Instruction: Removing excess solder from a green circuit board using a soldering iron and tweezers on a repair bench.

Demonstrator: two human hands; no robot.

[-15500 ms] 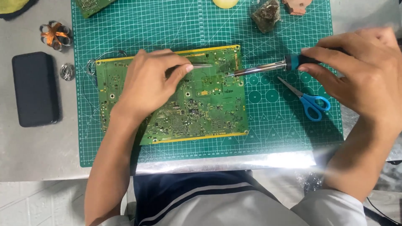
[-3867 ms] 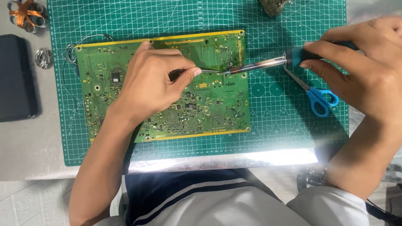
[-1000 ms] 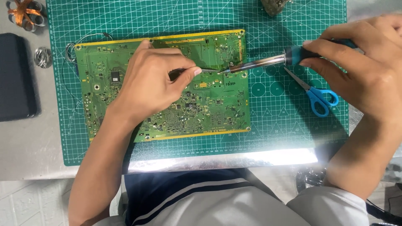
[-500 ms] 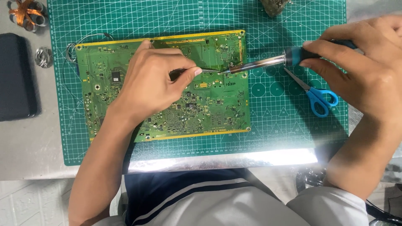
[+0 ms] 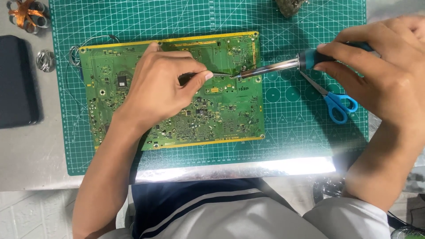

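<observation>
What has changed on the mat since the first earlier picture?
The view shifted, so the circuit board sits further left in frame. The soldering iron tip moved a little along the board's top right. The left hand still pinches tweezers at the tip, the right hand still grips the iron, and the scissors stayed put.

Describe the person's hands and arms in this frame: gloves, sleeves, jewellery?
Both the left hand and the right hand are bare: no gloves, rings or watch visible. Forearms are uncovered. A light grey short sleeve shows at the right upper arm. The left arm's sleeve is out of frame.
</observation>
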